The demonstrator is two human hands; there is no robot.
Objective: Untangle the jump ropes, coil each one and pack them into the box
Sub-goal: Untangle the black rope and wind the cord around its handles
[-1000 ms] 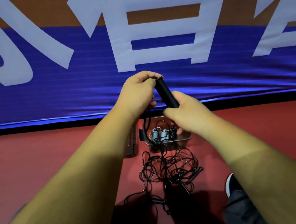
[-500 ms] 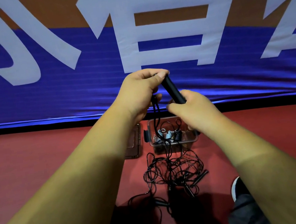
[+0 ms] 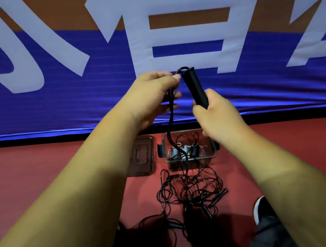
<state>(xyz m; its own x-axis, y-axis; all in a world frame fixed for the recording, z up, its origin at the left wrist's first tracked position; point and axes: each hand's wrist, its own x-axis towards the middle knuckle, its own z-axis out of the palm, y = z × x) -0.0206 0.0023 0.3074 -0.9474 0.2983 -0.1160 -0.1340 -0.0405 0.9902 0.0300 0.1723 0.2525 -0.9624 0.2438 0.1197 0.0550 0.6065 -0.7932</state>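
Note:
My right hand (image 3: 217, 114) grips the lower end of a black jump-rope handle (image 3: 194, 87), held up and tilted. My left hand (image 3: 153, 95) pinches the black rope (image 3: 172, 122) just beside the handle's top, where the cord loops out. From my left hand the rope hangs down into a clear plastic box (image 3: 211, 154) on the red floor. Coiled ropes with pale handles lie inside the box. In front of the box sits a tangle of black ropes (image 3: 192, 191) with more black handles in it.
The box's brown lid (image 3: 142, 158) lies flat to the left of the box. A blue banner with large white characters (image 3: 165, 37) hangs behind. My shoe (image 3: 261, 210) and trouser leg show at the lower right.
My hands have drawn slightly apart, and the left hand has slid off the handle's top onto the rope. The cord loop at the handle's top now shows.

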